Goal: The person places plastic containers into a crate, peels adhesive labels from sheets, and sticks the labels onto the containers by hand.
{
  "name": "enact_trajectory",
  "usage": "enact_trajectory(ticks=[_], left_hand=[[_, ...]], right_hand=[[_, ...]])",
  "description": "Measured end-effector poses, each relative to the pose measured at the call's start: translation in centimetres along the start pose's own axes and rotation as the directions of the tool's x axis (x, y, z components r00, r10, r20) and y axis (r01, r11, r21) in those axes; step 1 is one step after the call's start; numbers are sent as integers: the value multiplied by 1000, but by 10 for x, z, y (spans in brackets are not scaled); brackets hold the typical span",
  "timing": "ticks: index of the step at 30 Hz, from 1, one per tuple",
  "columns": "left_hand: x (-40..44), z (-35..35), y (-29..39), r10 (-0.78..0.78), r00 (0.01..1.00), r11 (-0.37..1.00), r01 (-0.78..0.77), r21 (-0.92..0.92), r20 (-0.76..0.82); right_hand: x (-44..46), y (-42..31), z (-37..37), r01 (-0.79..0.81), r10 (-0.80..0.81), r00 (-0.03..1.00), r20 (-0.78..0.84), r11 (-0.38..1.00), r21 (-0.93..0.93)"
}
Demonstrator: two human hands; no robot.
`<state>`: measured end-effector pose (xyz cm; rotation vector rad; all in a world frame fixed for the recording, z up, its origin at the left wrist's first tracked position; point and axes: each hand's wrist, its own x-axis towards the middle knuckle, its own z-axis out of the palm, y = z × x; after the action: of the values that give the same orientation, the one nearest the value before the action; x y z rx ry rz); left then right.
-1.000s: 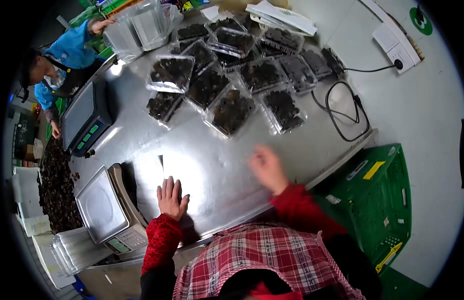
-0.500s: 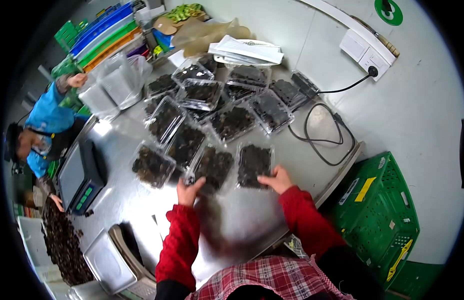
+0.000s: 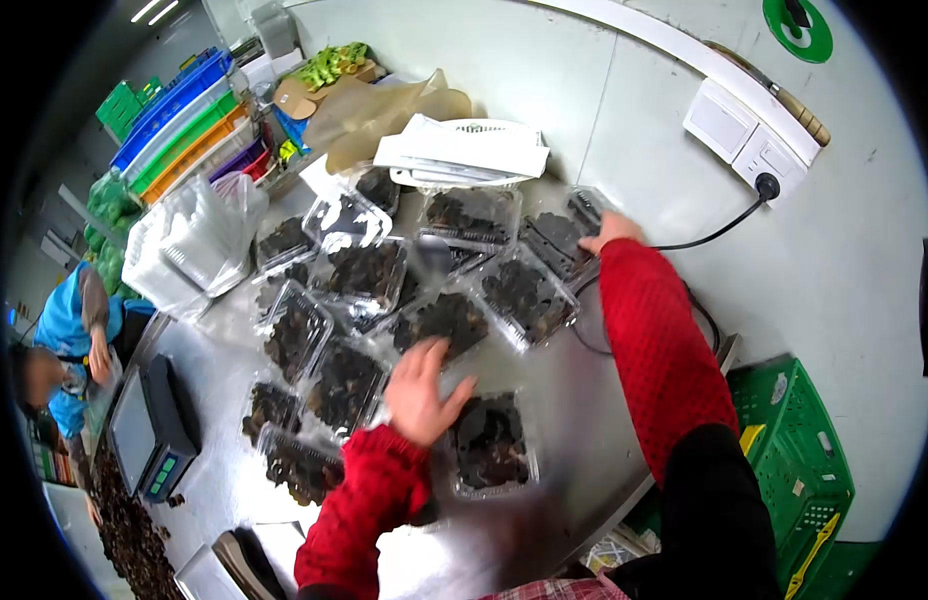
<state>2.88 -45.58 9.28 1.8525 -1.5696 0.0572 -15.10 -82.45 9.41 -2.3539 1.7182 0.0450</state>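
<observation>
Clear plastic boxes filled with dark, crinkled pieces, apparently wood ear mushrooms, crowd the steel table. My left hand (image 3: 419,392), fingers spread and holding nothing, hovers between a near box (image 3: 490,445) and a box (image 3: 439,324) farther back. My right hand (image 3: 614,232) reaches to the far right, its fingers closed at the edge of a dark-filled plastic box (image 3: 556,240). Another small box (image 3: 585,203) lies just behind that one. At the left of the group, two boxes (image 3: 299,465) (image 3: 271,408) overlap.
A scale (image 3: 156,430) stands at the left, near loose dark pieces (image 3: 129,530) and a co-worker in blue (image 3: 69,320). Packed empty containers (image 3: 189,245) and a white basket with papers (image 3: 464,150) sit behind. A power cable (image 3: 709,240) runs beside my right arm. A green crate (image 3: 799,470) is at right.
My left hand has let go of a box, now at the left of the group, and moved right. My right hand has left the near box and reached to the far right. The view has shifted.
</observation>
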Motion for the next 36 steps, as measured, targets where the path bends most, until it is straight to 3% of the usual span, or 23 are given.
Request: enact_trajectory(ticks=[2,4,5,6,8,9,10,12,13,14,16,18,20,21,24,26,28,30,32,34,36], left_hand=[[54,58,-13,73,995,992,-79,100,66],[76,96,-19,27,986,975,-63,215,163],[73,110,-23,15,981,964,-66,258,192],[65,119,-29,-2,974,949,-69,308,226],[50,109,-26,-34,964,959,-43,281,263],[40,104,-25,-49,962,962,-27,272,267],[30,99,-25,-36,962,952,-50,302,271],[21,87,-25,-141,966,951,71,300,218],[27,80,-32,-202,969,933,145,329,146],[35,76,-46,-168,980,927,120,355,109],[58,67,-51,-317,914,887,192,420,253],[77,69,-56,-348,896,868,198,455,274],[93,71,-58,-416,791,888,247,387,450],[102,75,-50,-467,708,883,346,317,529],[100,80,-45,-425,658,901,375,219,621],[94,80,-44,-442,688,895,381,232,576],[87,64,-36,-404,724,910,383,162,560],[69,35,-21,-345,816,919,395,-11,464],[47,0,-6,-356,857,881,441,-172,372],[24,-35,1,-308,869,848,436,-301,388],[9,-66,14,-277,879,864,404,-300,388]], right_hand=[[-19,-3,21,129,-170,947,-271,978,-161],[-41,6,4,309,-318,943,-97,945,-104],[-34,22,-3,338,-327,936,-131,938,76],[-27,26,-21,203,-217,976,12,931,305],[44,67,31,308,-103,914,-392,804,508],[32,56,26,144,-18,970,-244,847,511],[42,61,38,-133,34,985,172,780,611],[48,61,72,68,-66,997,-26,778,624],[36,51,52,-45,-42,991,125,782,622],[18,42,36,-36,-53,991,126,785,619],[-17,26,11,-65,-125,979,161,554,830],[16,37,30,-128,-98,970,222,569,812],[20,24,23,1,-318,944,87,266,964],[21,12,9,-75,-369,916,154,220,973],[58,-12,36,-113,-266,919,290,528,842],[48,-28,26,-218,-302,858,415,518,827],[28,-36,24,-6,-411,849,333,623,782],[16,-30,39,9,-450,806,384,659,752],[-10,-34,32,25,-599,690,406,580,814],[-32,-39,38,26,-620,648,443,600,800],[-61,-46,40,-30,-676,515,527,601,799]])
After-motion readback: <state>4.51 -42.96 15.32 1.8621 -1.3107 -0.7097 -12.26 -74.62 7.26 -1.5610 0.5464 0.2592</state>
